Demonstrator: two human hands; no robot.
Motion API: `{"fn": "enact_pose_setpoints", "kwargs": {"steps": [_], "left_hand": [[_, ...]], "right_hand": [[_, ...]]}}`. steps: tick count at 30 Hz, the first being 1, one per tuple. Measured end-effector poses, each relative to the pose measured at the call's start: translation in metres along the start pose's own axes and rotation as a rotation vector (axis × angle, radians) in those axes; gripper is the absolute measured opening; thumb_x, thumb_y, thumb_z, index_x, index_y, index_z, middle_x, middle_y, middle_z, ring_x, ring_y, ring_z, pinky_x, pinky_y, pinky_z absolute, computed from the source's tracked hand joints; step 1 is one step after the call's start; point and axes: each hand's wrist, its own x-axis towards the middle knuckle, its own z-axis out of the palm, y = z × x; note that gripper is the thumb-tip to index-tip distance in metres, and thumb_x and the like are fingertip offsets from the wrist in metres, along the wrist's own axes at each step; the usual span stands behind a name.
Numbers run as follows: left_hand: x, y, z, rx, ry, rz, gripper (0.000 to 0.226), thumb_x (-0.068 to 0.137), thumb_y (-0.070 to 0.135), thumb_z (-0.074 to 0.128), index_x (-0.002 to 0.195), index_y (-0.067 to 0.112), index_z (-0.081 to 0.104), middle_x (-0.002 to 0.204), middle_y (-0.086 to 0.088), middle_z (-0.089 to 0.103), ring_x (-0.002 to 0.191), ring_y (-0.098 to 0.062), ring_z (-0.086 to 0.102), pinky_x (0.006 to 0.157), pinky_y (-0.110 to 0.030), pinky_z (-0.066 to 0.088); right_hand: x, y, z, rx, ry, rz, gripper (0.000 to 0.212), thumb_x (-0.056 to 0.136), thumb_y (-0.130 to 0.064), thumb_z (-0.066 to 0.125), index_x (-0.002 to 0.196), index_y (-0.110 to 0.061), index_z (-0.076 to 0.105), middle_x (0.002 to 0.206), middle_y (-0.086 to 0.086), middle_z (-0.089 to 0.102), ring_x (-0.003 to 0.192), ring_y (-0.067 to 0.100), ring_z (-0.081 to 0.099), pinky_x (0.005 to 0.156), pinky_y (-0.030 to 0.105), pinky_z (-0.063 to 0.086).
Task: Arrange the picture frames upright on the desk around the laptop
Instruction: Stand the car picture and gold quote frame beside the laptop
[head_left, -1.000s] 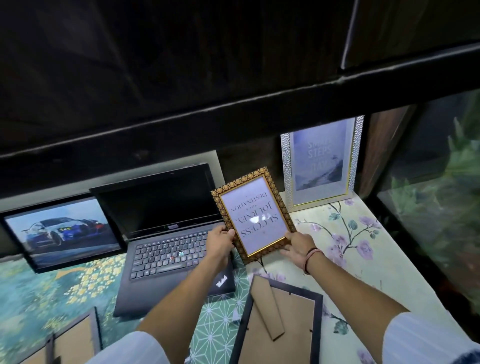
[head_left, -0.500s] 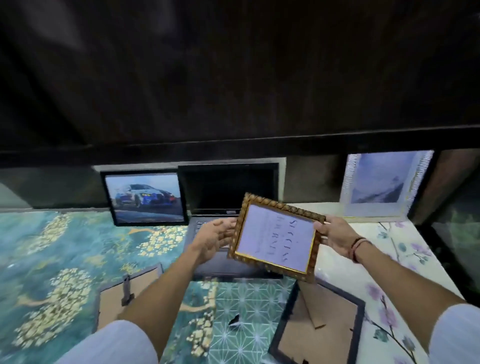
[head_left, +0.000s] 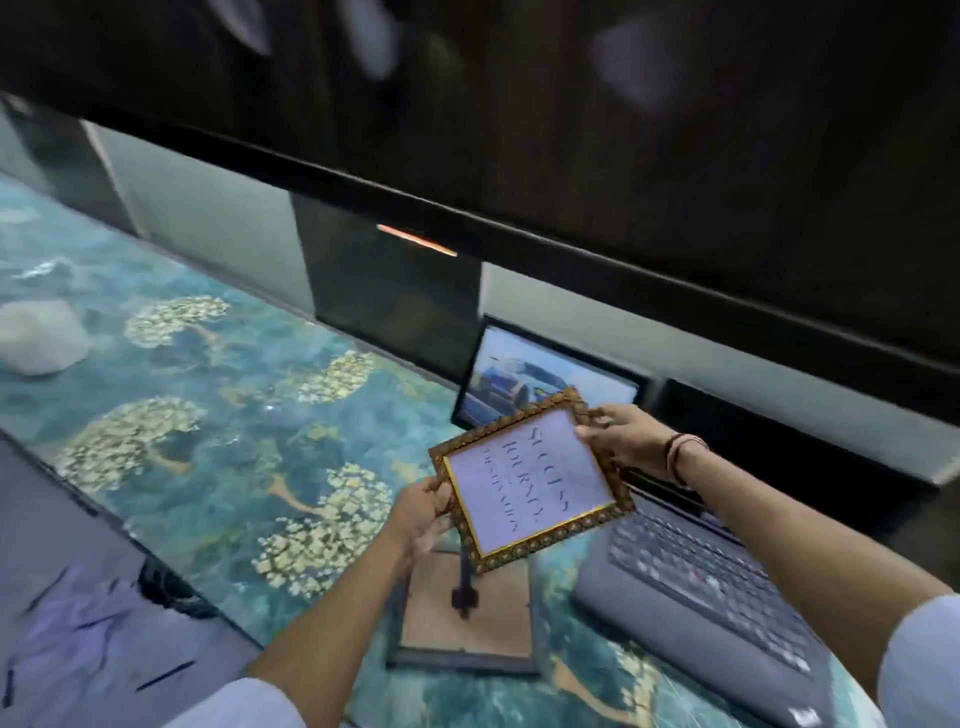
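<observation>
Gold frame (head_left: 530, 473) now leftward, between both hands

**Blurred, covered and cropped**

The whole view is smeared by motion. Small print on the gold frame (head_left: 530, 480) is unreadable under its large words. That frame covers the lower corner of the car picture (head_left: 540, 382) and the top of the face-down frame (head_left: 467, 618). The laptop (head_left: 696, 592) runs off the bottom edge; its screen is dark and indistinct, keys too blurred to read
</observation>
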Motion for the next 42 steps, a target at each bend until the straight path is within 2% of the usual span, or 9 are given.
{"fn": "enact_pose_setpoints", "kwargs": {"steps": [8, 9, 10, 13, 17, 22, 29, 38, 42], "left_hand": [[0.080, 0.050, -0.100, -0.356, 0.172, -0.082, 0.016, 0.106, 0.000, 0.044, 0.119, -0.004, 0.052, 0.106, -0.008, 0.064, 0.105, -0.039, 0.069, 0.112, -0.053, 0.041], [0.093, 0.058, -0.108, -0.369, 0.177, -0.092, 0.013, 0.105, -0.003, 0.043, 0.115, -0.002, 0.051, 0.104, -0.006, 0.058, 0.130, -0.057, 0.010, 0.114, -0.054, 0.040], [0.111, 0.062, -0.117, -0.394, 0.170, -0.097, 0.014, 0.105, -0.005, 0.042, 0.111, -0.001, 0.053, 0.100, -0.007, 0.052, 0.057, -0.001, 0.032, 0.111, -0.053, 0.044], [0.146, 0.082, -0.124, -0.405, 0.094, -0.135, 0.025, 0.103, -0.009, 0.037, 0.088, 0.005, 0.049, 0.085, -0.005, 0.042, 0.071, -0.017, 0.044, 0.080, -0.036, 0.049], [0.183, 0.096, -0.118, -0.402, 0.083, -0.225, 0.021, 0.101, -0.012, 0.036, 0.114, 0.000, 0.047, 0.089, -0.010, 0.043, 0.077, -0.018, 0.050, 0.115, -0.042, 0.042], [0.212, 0.096, -0.107, -0.429, 0.074, -0.261, 0.021, 0.101, -0.011, 0.039, 0.089, 0.004, 0.050, 0.088, -0.006, 0.042, 0.065, -0.016, 0.034, 0.084, -0.032, 0.043], [0.222, 0.111, -0.096, -0.481, 0.104, -0.249, 0.020, 0.094, -0.017, 0.037, 0.091, -0.002, 0.050, 0.096, -0.009, 0.048, 0.100, -0.023, 0.048, 0.105, -0.029, 0.042], [0.233, 0.113, -0.092, -0.423, 0.114, -0.202, 0.020, 0.092, -0.015, 0.044, 0.091, -0.002, 0.059, 0.087, -0.011, 0.056, 0.074, -0.018, 0.051, 0.116, -0.041, 0.042], [0.230, 0.121, -0.097, -0.269, 0.201, -0.191, 0.011, 0.093, -0.008, 0.049, 0.094, -0.001, 0.058, 0.081, -0.008, 0.051, 0.074, -0.021, 0.049, 0.084, -0.036, 0.048]], "right_hand": [[0.114, -0.164, 0.100, -0.695, 0.002, -0.153, 0.036, 0.078, -0.001, 0.062, 0.108, -0.015, 0.077, 0.104, 0.008, 0.076, 0.100, 0.025, 0.070, 0.090, 0.038, 0.057], [0.125, -0.179, 0.108, -0.708, 0.010, -0.177, 0.036, 0.077, -0.002, 0.061, 0.105, -0.016, 0.078, 0.102, 0.007, 0.077, 0.098, 0.023, 0.071, 0.089, 0.038, 0.058], [0.140, -0.190, 0.117, -0.716, 0.019, -0.204, 0.033, 0.077, -0.003, 0.062, 0.101, -0.018, 0.079, 0.099, 0.005, 0.077, 0.095, 0.021, 0.071, 0.088, 0.037, 0.058], [0.166, -0.214, 0.133, -0.705, 0.050, -0.230, 0.021, 0.082, -0.009, 0.068, 0.096, -0.019, 0.080, 0.092, 0.002, 0.076, 0.089, 0.016, 0.070, 0.083, 0.035, 0.059], [0.200, -0.221, 0.147, -0.732, 0.146, -0.267, 0.033, 0.087, 0.001, 0.057, 0.102, -0.018, 0.080, 0.094, 0.002, 0.075, 0.090, 0.016, 0.067, 0.078, 0.027, 0.053], [0.232, -0.222, 0.155, -0.740, 0.198, -0.235, 0.038, 0.088, 0.002, 0.057, 0.106, -0.023, 0.080, 0.099, -0.002, 0.076, 0.093, 0.013, 0.068, 0.081, 0.024, 0.054], [0.251, -0.232, 0.155, -0.708, 0.210, -0.205, 0.041, 0.089, 0.003, 0.057, 0.119, -0.020, 0.075, 0.113, 0.002, 0.075, 0.105, 0.017, 0.068, 0.091, 0.025, 0.054], [0.262, -0.223, 0.153, -0.723, 0.239, -0.187, 0.044, 0.091, 0.005, 0.057, 0.129, -0.013, 0.068, 0.129, 0.008, 0.068, 0.123, 0.024, 0.062, 0.107, 0.037, 0.049], [0.264, -0.221, 0.149, -0.719, 0.245, -0.191, 0.042, 0.092, 0.003, 0.059, 0.130, -0.012, 0.067, 0.129, 0.007, 0.068, 0.123, 0.022, 0.061, 0.108, 0.035, 0.047]]}}
